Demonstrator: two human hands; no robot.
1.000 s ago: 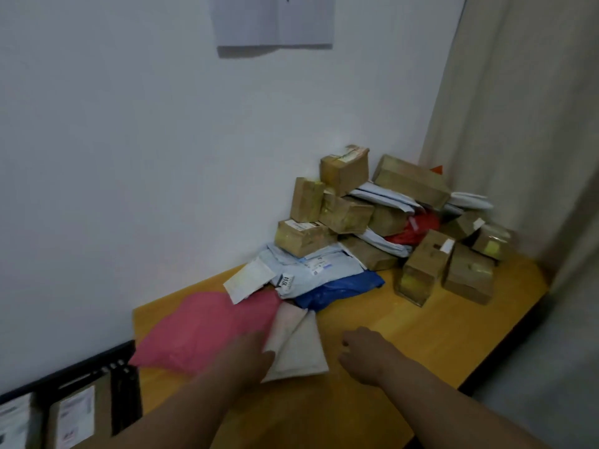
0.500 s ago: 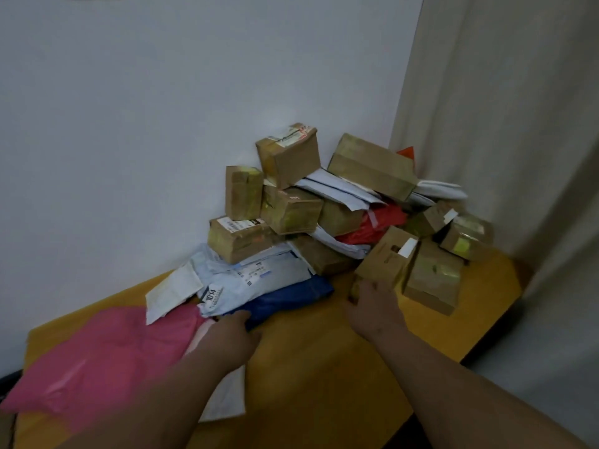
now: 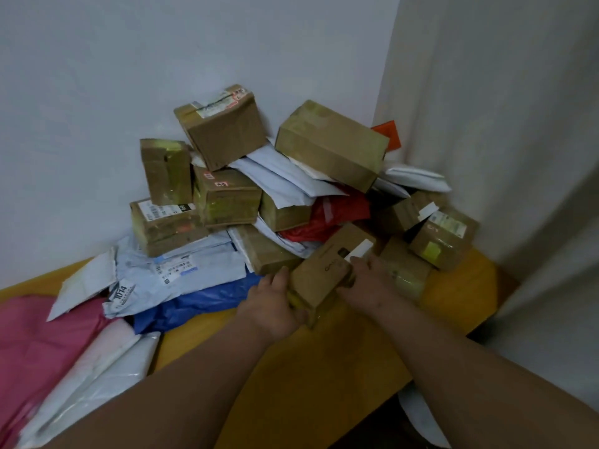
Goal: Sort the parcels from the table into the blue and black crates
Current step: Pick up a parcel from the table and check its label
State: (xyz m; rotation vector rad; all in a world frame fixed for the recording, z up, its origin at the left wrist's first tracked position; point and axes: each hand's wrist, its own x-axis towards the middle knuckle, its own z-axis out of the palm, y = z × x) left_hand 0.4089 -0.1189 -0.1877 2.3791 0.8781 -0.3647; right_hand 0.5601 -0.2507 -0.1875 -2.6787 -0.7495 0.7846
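White wall (image 3: 162, 76) behind, pale curtain (image 3: 502, 124) on the right, yellow wooden bench (image 3: 324, 367) below, running into the corner

Against the wall, big pile of parcels (image 3: 291, 196): many brown cartons, some white and pale blue mailers between them, one red bag (image 3: 334, 215) in the middle

On top of the pile, long carton (image 3: 330, 144), tilted, and beside it, more to the left, square carton (image 3: 223, 128) with label on its upper face

At the left edge of the bench, pink mailer (image 3: 35, 345), flat; over its right side, white mailers (image 3: 97, 367); further back, dark blue bag (image 3: 194, 303) under pale blue mailer (image 3: 175, 273) with printed labels

At the front of the pile, small brown carton (image 3: 324, 273) with white label on its far end, touching the bench with its near corner, held from both sides

Left hand (image 3: 275, 303) gripping the near left side of this carton, fingers curled under its edge

Right hand (image 3: 369, 283) pressed on the right side, fingers bent over the top near the label

Just right of it, another carton (image 3: 405, 270) with shiny tape, touching the right hand
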